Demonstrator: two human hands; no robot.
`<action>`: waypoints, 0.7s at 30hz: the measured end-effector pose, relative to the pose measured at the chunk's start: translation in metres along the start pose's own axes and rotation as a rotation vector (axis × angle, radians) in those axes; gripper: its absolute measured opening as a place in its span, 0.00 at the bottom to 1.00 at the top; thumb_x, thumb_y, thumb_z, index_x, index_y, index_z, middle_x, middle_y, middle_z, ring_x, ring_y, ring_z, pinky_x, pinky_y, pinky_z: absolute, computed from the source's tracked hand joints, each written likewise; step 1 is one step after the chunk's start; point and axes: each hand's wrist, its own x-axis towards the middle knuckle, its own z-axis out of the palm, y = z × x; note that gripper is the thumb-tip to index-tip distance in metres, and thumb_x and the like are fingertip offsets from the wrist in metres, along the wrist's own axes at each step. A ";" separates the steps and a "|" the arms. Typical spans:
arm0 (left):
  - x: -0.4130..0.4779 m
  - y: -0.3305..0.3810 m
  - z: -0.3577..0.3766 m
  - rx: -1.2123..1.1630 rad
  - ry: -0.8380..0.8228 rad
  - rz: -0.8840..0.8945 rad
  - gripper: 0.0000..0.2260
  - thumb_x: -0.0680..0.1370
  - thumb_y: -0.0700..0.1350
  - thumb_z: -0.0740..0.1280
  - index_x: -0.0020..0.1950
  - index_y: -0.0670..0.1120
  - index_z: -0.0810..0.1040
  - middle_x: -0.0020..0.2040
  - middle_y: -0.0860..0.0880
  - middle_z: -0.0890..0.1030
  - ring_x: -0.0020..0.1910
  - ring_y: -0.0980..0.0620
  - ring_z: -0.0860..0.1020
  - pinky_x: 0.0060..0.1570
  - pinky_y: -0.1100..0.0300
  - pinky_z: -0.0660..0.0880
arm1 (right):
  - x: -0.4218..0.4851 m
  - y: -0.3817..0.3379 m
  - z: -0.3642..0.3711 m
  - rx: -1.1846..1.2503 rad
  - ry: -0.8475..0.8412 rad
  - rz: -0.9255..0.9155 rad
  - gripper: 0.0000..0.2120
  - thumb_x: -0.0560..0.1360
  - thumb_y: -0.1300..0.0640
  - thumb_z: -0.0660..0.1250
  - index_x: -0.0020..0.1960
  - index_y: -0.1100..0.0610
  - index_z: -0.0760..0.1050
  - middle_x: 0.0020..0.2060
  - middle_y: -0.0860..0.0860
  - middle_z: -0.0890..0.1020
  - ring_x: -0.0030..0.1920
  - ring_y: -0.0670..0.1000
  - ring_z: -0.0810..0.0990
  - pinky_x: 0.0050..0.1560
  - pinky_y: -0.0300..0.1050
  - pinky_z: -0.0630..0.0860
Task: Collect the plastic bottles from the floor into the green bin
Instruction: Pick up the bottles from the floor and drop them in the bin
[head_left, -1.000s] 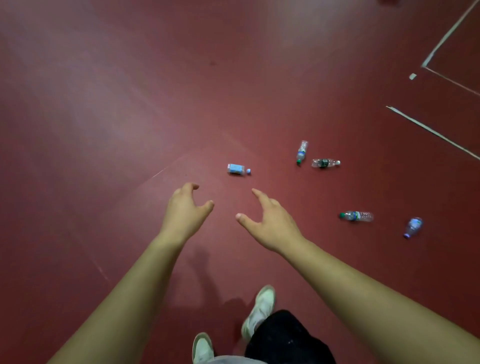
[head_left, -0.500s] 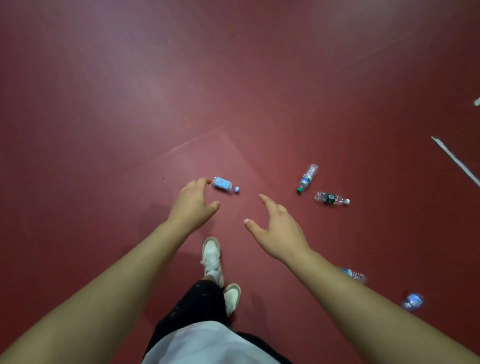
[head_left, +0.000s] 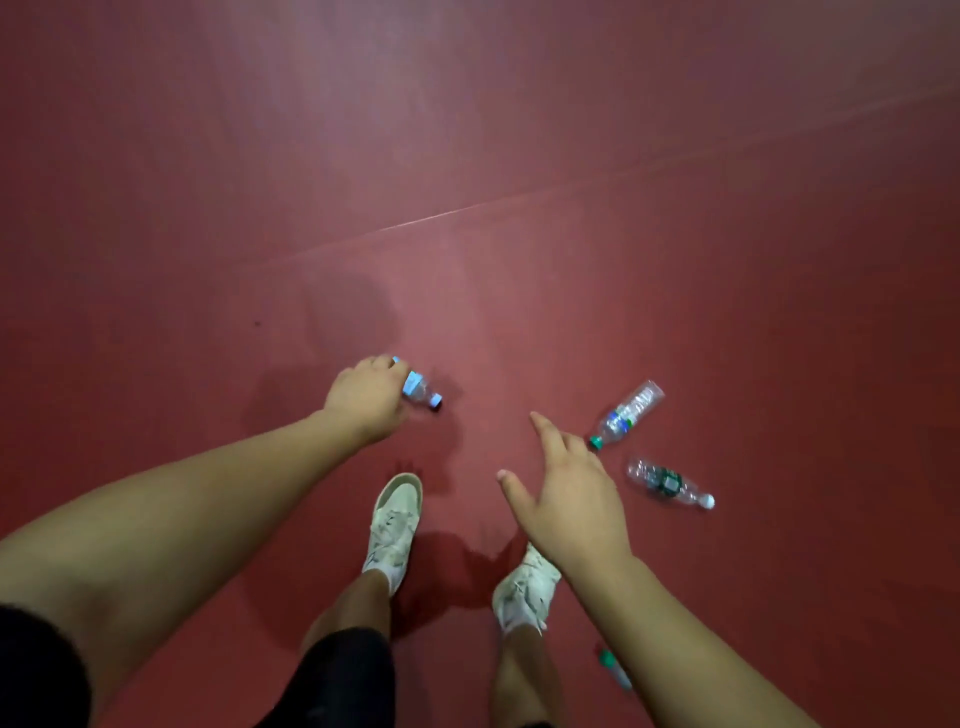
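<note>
My left hand (head_left: 366, 397) is closed around a small clear bottle with a light blue label (head_left: 422, 389) lying on the red floor; its blue cap end pokes out to the right. My right hand (head_left: 569, 499) hovers open, fingers spread, holding nothing. Just right of it lie a clear bottle with a green cap (head_left: 626, 414) and a clear bottle with a dark green label and white cap (head_left: 669, 483). Another green-capped bottle (head_left: 613, 667) peeks out from under my right forearm. The green bin is not in view.
My two white sneakers (head_left: 395, 525) stand on the red floor (head_left: 519, 130) between my arms. A thin pale seam line (head_left: 441, 215) crosses the floor ahead of the bottles.
I stepped forward and bent lower. My left hand reached the blue-labelled bottle and closed on it. My right hand came nearer the two bottles on the right.
</note>
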 end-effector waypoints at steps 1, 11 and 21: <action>0.021 -0.002 0.018 0.037 -0.021 -0.033 0.21 0.73 0.46 0.65 0.66 0.47 0.69 0.64 0.45 0.72 0.63 0.43 0.71 0.57 0.50 0.71 | 0.021 0.010 0.010 -0.014 -0.010 -0.036 0.36 0.76 0.37 0.63 0.79 0.47 0.55 0.69 0.52 0.71 0.67 0.56 0.72 0.66 0.51 0.70; 0.211 -0.037 0.223 0.457 -0.082 -0.179 0.23 0.82 0.40 0.53 0.76 0.48 0.56 0.78 0.44 0.54 0.77 0.39 0.52 0.69 0.45 0.61 | 0.192 0.130 0.170 -0.143 -0.061 -0.238 0.36 0.75 0.37 0.61 0.78 0.46 0.55 0.67 0.49 0.72 0.65 0.53 0.72 0.67 0.49 0.69; 0.289 -0.065 0.311 0.750 -0.046 -0.187 0.19 0.82 0.47 0.54 0.73 0.53 0.63 0.72 0.44 0.66 0.75 0.41 0.57 0.71 0.42 0.55 | 0.240 0.236 0.267 -0.148 -0.058 -0.244 0.35 0.72 0.39 0.61 0.76 0.49 0.63 0.60 0.50 0.77 0.59 0.54 0.77 0.60 0.50 0.75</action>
